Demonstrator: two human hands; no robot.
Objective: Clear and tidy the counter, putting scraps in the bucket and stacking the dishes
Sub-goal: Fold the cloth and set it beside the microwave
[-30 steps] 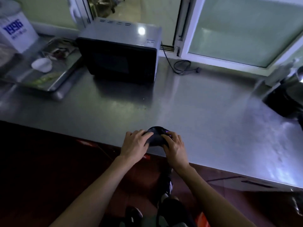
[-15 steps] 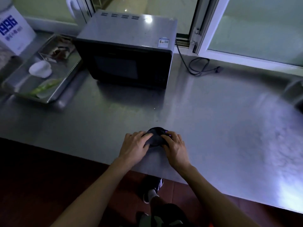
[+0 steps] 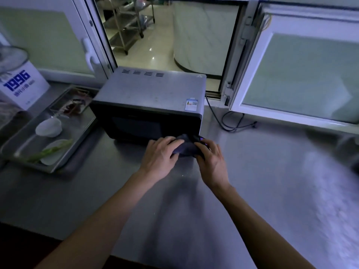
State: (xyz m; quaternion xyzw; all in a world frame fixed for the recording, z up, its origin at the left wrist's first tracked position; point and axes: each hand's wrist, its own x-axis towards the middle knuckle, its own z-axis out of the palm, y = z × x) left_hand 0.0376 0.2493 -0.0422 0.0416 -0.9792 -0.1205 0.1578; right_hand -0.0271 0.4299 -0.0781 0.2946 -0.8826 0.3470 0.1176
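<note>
Box (image 3: 21, 84): white, blue "1996" print, far left at the back of the counter (image 3: 272, 181); something round and pale sits on top of it, blurred.
Tray (image 3: 75, 152): steel, on the counter just left of the oven. It holds a white bowl (image 3: 49, 126) at mid-tray, a pale plate (image 3: 50, 154) nearer the front with a green vegetable piece (image 3: 48, 152) lying across it, and a smaller dish (image 3: 72, 106) with dark red scraps at the back.
Oven (image 3: 149, 105): grey top, dark front, standing at the back of the counter below an open window hatch; sticker on the top right corner. Door appears closed.
Left hand (image 3: 161, 156): palm down, fingers curled over the left side of the cloth, gripping it.
Cloth (image 3: 186, 147): dark, bunched, on the counter directly in front of the oven's lower right corner, touching or nearly touching it; cannot tell which.
Right hand (image 3: 210, 160): palm down, fingers curled round the cloth's right side, gripping it.
Cord (image 3: 229, 123): black, runs from behind the oven and loops on the counter to its right, below the window frame.
Counter surface: steel, with pale smeared sheen across the right part.
Far right edge: dark object, blurred, not identifiable.
</note>
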